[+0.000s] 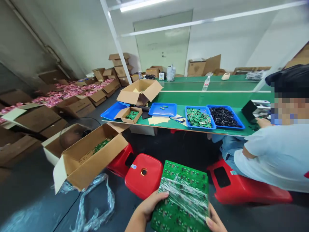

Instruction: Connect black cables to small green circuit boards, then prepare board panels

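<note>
At bottom centre of the frame we've got the green circuit boards (178, 206), apparently a stack, with clear wrap (183, 191) around the middle. Left hand (153, 204) grips the left edge, thumb on top; right hand (214, 220) clamps the lower right edge. Underside hidden, so we can't tell how well our fingers support it. Risks, our read: wrap bands only the middle, so a tilt could let layers slide; squeezing hard could stress components; bumping the red stool (145, 180) could chip a corner. Loose film (96, 212) and a cord (67, 211), lower left, are trip hazards if we step there.
</note>
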`<state>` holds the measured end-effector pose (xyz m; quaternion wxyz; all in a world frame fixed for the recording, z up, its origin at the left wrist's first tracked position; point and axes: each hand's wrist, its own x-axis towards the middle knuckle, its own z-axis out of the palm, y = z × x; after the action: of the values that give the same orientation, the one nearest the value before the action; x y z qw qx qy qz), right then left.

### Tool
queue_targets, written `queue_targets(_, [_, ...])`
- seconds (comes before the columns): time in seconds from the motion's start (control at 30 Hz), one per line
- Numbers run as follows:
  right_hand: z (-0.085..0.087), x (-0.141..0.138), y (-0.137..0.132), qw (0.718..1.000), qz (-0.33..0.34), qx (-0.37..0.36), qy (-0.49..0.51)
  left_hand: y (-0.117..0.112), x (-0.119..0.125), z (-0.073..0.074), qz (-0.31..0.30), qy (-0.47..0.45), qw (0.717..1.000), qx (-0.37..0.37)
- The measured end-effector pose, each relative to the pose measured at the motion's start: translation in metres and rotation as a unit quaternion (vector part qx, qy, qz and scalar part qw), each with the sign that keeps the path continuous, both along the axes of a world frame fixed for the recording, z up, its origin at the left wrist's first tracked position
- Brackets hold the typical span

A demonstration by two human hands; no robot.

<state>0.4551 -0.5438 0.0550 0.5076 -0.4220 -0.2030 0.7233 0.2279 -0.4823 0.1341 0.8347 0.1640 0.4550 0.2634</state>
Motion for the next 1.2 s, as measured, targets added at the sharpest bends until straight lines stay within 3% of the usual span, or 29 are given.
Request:
queue_targets(0.17, [-0.027,-0.010,0.084,0.999,-0.015,-0.037,0.009,0.067,-0.005,-0.017,0.056,0.008,0.998,-0.027])
queue_targets(0.3, [-0.034,-0.024,0.170,0.999,0.034,-0.031,0.022,0.131,-0.010,-0.021,0.115,0.035,0.992,-0.038])
queue_targets(0.5, [-0.004,-0.047,0.293,0.995,0.088,-0.003,0.057,0.225,-0.027,-0.017,0.191,0.054,0.980,0.002])
queue_targets(0.6, [0.015,-0.054,0.336,0.987,0.148,-0.030,0.052,0.258,-0.035,-0.020,0.217,0.041,0.975,0.002])
queue_targets(0.7, [0.016,-0.062,0.370,0.984,0.168,-0.049,0.007,0.287,-0.041,-0.028,0.230,0.061,0.971,-0.013])
queue_targets(0.9, [-0.029,-0.101,0.437,0.988,0.095,-0.065,-0.100,0.362,-0.069,-0.060,0.202,0.087,0.976,0.000])
queue_targets(1.07, [-0.062,-0.154,0.502,0.985,0.078,-0.082,-0.132,0.433,-0.119,-0.089,0.139,0.129,0.981,0.029])
queue_targets(1.2, [-0.084,-0.185,0.526,0.982,0.057,-0.097,-0.151,0.467,-0.155,-0.103,0.073,0.186,0.979,0.037])
